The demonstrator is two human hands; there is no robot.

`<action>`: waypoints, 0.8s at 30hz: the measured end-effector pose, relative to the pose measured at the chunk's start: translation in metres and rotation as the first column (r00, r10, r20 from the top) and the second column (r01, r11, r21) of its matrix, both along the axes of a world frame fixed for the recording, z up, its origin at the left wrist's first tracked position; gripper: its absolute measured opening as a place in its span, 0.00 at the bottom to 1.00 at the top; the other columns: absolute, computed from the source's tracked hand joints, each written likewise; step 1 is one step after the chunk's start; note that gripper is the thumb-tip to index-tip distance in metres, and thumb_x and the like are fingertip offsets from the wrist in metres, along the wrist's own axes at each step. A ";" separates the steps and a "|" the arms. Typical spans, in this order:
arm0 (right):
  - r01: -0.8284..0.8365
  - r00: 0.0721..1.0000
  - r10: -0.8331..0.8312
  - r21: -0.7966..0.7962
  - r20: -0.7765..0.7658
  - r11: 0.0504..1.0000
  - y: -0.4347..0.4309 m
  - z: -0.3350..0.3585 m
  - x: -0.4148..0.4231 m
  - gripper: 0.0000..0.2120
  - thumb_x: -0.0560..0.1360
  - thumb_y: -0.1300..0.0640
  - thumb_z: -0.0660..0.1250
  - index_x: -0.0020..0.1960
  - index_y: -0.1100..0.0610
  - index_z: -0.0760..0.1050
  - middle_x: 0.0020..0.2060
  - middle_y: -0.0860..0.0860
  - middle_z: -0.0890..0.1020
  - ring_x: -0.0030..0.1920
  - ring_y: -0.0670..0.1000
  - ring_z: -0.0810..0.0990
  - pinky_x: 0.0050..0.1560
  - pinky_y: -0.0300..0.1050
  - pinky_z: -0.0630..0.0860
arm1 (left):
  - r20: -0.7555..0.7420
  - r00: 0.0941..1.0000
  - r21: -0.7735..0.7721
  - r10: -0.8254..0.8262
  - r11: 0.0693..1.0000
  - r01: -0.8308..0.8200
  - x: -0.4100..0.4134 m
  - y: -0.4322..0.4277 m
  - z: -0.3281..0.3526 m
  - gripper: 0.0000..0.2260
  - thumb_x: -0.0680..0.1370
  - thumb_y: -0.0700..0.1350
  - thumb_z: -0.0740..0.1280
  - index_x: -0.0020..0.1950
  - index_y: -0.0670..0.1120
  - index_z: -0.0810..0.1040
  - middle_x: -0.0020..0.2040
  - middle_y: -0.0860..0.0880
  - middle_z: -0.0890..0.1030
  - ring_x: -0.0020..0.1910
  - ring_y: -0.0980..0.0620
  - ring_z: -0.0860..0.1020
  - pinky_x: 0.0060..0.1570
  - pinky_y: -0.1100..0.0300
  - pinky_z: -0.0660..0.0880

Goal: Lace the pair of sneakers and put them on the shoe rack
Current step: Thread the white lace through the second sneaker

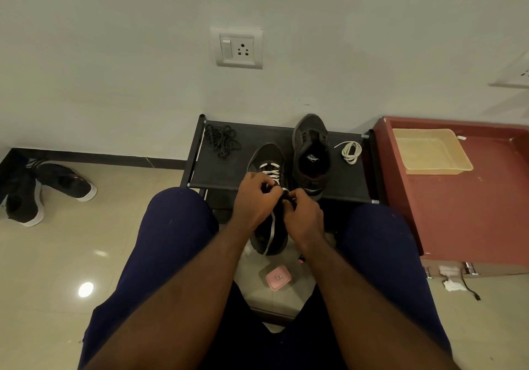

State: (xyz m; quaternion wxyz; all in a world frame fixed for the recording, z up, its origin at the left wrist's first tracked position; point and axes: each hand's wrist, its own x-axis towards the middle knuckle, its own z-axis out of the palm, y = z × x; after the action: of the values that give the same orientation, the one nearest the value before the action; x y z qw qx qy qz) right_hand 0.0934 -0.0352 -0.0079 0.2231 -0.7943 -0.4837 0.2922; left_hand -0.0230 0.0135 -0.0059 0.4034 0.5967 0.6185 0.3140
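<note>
We are sitting in front of the black shoe rack [229, 169] with our knees on both sides of it. We are holding one dark sneaker [267, 152] at the front edge of the shoe rack, with its toe lying on the top shelf and its heel sticking out toward us. Our left hand [254, 201] and our right hand [303, 215] are curling their fingers tight, and both are pinching the white lace [270, 169] near the top holes of this sneaker. The other sneaker [310, 152] is lying on the shoe rack's top, just to the right of the first one, with no lace in it. A rolled white lace [351, 152] is lying on the right end of the shoe rack, and a black lace pile [221, 139] is lying on its left end.
</note>
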 end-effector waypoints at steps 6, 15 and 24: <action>0.004 1.000 -0.004 0.004 -0.021 1.000 -0.001 0.000 0.000 0.06 0.80 0.53 0.64 0.54 0.52 0.76 0.50 0.52 0.83 0.51 0.54 0.81 0.51 0.51 0.79 | -0.272 0.952 0.152 -0.138 0.971 0.184 0.002 -0.002 -0.007 0.08 0.76 0.47 0.70 0.52 0.47 0.76 0.55 0.50 0.73 0.55 0.52 0.72 0.51 0.56 0.74; 0.023 1.000 -0.023 0.008 -0.021 1.000 0.001 0.000 0.000 0.06 0.80 0.51 0.65 0.53 0.52 0.77 0.49 0.51 0.83 0.50 0.54 0.81 0.49 0.47 0.76 | -0.415 0.898 0.129 -0.144 0.968 0.215 -0.001 -0.002 -0.005 0.06 0.80 0.46 0.63 0.51 0.47 0.79 0.55 0.50 0.74 0.55 0.51 0.73 0.52 0.54 0.74; 0.026 0.999 -0.026 0.009 -0.027 1.000 0.001 -0.001 0.001 0.04 0.80 0.52 0.65 0.53 0.51 0.76 0.48 0.50 0.82 0.47 0.51 0.79 0.46 0.46 0.75 | -0.486 0.864 0.139 -0.133 0.964 0.227 0.001 -0.003 0.001 0.10 0.79 0.46 0.65 0.60 0.47 0.76 0.60 0.50 0.74 0.59 0.50 0.72 0.54 0.54 0.74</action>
State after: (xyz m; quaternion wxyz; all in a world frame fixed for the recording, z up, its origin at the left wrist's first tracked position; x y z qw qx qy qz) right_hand 0.0949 -0.0347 -0.0094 0.2373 -0.7953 -0.4717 0.2977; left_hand -0.0217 0.0101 -0.0044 0.2087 0.7465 0.6062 0.1779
